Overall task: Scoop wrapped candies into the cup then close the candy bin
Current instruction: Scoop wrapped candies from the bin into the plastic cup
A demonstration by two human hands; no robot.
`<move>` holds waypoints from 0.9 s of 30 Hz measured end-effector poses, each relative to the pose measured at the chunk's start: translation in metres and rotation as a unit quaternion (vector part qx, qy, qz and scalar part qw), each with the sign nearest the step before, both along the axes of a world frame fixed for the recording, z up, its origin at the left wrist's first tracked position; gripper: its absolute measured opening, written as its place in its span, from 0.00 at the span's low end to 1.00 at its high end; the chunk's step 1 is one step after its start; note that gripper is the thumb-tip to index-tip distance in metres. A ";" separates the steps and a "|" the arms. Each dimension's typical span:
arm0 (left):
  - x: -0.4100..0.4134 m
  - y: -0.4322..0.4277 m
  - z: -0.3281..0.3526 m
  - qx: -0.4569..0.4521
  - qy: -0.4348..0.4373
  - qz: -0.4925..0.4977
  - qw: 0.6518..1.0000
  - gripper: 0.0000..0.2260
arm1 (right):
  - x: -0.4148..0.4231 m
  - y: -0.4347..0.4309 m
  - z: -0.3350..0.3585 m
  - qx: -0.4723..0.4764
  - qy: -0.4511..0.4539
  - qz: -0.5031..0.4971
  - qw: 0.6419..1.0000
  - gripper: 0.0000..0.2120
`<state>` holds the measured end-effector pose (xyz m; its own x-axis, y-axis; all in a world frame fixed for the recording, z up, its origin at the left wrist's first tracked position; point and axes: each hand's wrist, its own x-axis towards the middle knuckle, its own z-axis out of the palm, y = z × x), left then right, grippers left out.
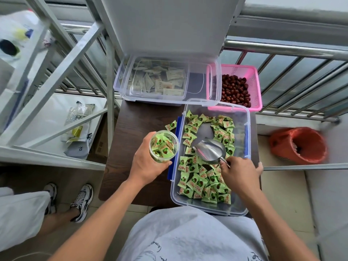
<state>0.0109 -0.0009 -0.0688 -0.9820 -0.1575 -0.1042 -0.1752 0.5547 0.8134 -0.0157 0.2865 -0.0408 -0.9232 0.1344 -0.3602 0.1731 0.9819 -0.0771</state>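
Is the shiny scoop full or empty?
Empty. The scoop shows only bare shiny metal inside; the candies lie around it in the bin.

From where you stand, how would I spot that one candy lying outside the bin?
Start at the clear candy bin on the dark table. Just outside its left wall, beyond the cup, lies the stray candy. It alone lies outside both bin and cup.

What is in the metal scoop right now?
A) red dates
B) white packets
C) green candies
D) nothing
D: the scoop, held by the right hand over the bin, shows only bare shiny metal; candies fill the cup in the left hand.
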 end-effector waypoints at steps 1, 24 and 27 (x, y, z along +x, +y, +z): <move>0.000 0.000 -0.001 0.000 -0.001 0.000 1.000 0.47 | -0.002 -0.001 0.003 0.019 0.005 0.018 1.000 0.18; -0.014 0.003 -0.001 -0.005 -0.007 -0.022 1.000 0.47 | -0.065 -0.039 -0.039 -0.075 0.086 0.008 0.993 0.10; -0.015 0.004 -0.002 -0.012 -0.011 -0.016 1.000 0.47 | -0.071 -0.030 -0.047 -0.176 0.036 -0.026 0.983 0.09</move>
<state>-0.0038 0.0036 -0.0708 -0.9839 -0.1297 -0.1233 -0.1761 0.5794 0.7958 -0.0866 0.2561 -0.0879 -0.9430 0.0613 -0.3270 0.2046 0.8818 -0.4248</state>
